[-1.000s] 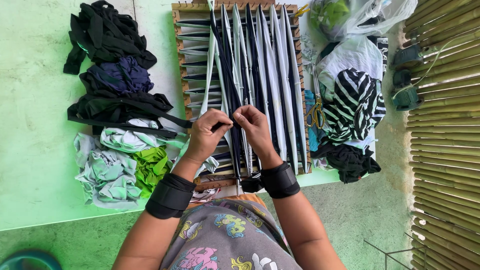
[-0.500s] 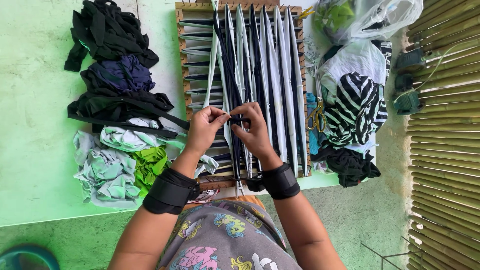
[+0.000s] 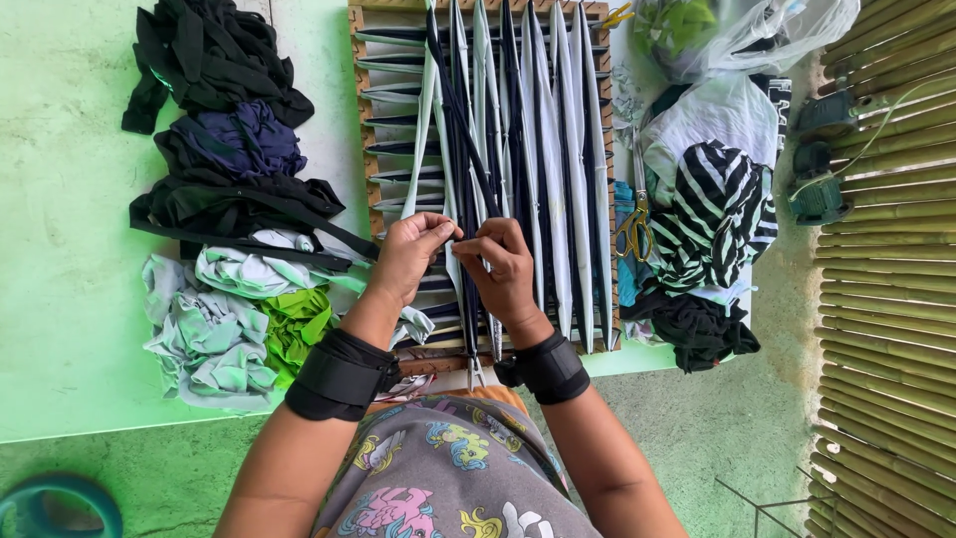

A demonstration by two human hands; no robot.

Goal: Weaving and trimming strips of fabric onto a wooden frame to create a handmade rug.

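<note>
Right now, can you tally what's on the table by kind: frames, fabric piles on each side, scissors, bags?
Wooden weaving frame: 1
Fabric-strip piles left of the frame: 5 (black, navy, black, pale mint, bright green)
Striped black-and-white fabric heap, right: 1
Black fabric heap, right: 1
Yellow-handled scissors: 1
Clear plastic bag: 1
Total: 10

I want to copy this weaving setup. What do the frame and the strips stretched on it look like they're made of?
The frame looks like bare, unpainted wood: tan, matte, with notched edges. The strips look like soft knit cloth, likely cut from garments: matte, edges curled, pale grey and dark navy. Both hands pinch one.
</note>
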